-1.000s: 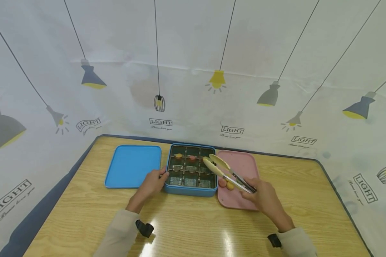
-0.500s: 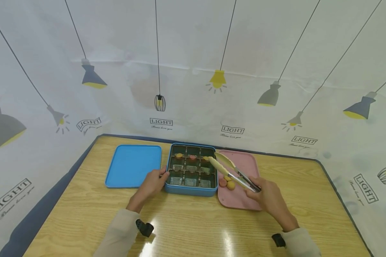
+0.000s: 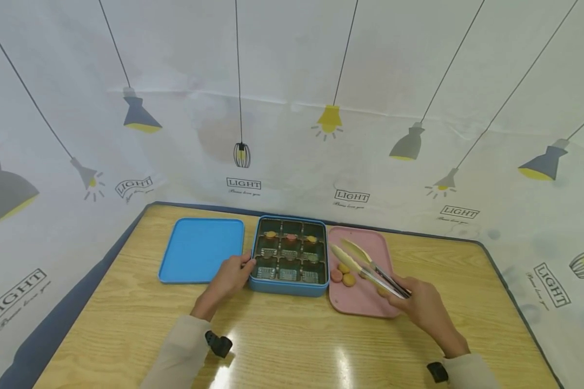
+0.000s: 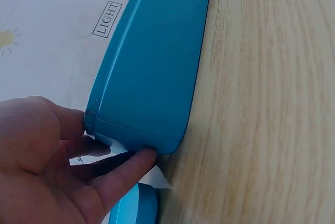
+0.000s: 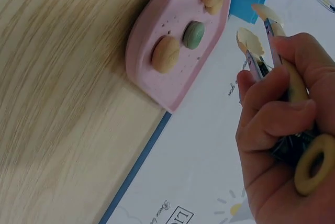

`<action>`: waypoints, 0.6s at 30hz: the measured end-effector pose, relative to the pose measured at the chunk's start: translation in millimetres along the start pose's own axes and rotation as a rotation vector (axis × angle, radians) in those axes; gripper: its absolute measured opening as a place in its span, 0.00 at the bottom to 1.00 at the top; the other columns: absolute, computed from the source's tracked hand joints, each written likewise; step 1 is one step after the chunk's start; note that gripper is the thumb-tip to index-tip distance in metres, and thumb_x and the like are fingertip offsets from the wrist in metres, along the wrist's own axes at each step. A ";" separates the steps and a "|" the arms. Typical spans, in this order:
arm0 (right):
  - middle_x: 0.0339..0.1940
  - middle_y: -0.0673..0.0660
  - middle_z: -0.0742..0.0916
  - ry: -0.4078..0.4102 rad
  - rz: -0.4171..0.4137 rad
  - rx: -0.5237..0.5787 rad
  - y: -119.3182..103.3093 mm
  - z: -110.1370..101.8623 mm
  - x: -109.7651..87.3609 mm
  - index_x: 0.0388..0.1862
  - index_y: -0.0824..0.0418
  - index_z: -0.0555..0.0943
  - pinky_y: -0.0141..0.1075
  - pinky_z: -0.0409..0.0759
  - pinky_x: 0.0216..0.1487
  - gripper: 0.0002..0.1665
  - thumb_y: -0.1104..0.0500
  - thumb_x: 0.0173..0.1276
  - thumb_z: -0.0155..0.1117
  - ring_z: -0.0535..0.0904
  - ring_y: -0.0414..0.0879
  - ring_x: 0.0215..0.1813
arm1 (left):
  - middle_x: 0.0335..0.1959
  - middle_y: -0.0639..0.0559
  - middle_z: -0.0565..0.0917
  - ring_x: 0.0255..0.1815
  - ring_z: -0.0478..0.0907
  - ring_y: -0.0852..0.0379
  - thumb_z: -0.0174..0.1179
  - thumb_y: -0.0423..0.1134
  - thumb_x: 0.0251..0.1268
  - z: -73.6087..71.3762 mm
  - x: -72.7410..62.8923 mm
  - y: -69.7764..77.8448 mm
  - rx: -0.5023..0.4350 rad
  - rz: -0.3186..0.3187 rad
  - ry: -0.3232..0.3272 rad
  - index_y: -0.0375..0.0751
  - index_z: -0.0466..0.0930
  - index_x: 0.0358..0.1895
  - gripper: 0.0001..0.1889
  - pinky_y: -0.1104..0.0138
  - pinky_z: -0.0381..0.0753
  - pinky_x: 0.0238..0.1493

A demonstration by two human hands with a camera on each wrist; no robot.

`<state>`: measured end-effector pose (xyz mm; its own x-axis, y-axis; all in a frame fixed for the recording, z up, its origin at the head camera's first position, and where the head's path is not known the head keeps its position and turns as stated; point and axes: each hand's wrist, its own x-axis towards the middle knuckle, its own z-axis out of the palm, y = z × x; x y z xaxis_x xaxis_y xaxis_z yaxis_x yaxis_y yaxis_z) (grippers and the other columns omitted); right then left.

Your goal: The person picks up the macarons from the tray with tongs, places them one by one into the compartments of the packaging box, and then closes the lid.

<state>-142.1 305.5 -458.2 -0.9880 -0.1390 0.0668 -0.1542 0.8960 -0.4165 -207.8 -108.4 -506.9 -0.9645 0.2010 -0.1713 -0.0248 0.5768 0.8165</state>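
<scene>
My left hand (image 3: 231, 275) holds the left side of a blue box (image 3: 288, 289), thumb at the rim and fingers against the outer wall (image 4: 152, 67). Inside the box is a clear divided insert with several compartments. Yellow, pink and yellow macarons (image 3: 291, 237) sit in its back row. My right hand (image 3: 420, 305) grips metal tongs (image 3: 347, 260) with cream tips, spread apart with nothing between them, above a pink tray (image 3: 355, 307). Macarons lie on that tray, including a pink one (image 3: 336, 276), tan ones (image 5: 165, 54) and a green one (image 5: 193, 35).
A flat blue lid (image 3: 201, 251) lies left of the box. All of it stands on a wooden table (image 3: 282, 340), near its back edge. Behind rises a white sheet (image 3: 292, 135) printed with lamps.
My right hand has drawn the tongs from over the box's right side to the right, above the tray. A yellow macaron now shows in the back right compartment. My left hand has stayed put.
</scene>
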 end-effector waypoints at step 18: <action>0.43 0.65 0.88 -0.144 -0.004 -0.027 14.8 -11.7 -9.6 0.59 0.71 0.81 0.32 0.68 0.25 0.30 0.56 0.62 0.73 0.72 0.41 0.28 | 0.10 0.53 0.65 0.10 0.54 0.60 0.46 0.42 0.81 0.6 -0.6 0.1 -0.009 0.003 -0.001 0.34 0.57 0.75 0.27 0.68 0.59 0.15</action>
<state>-134.8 325.0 -454.3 -0.9778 -0.2000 -0.0626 -0.1602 0.9059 -0.3919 -207.1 -108.0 -507.0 -0.9642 0.2035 -0.1700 -0.0247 0.5691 0.8219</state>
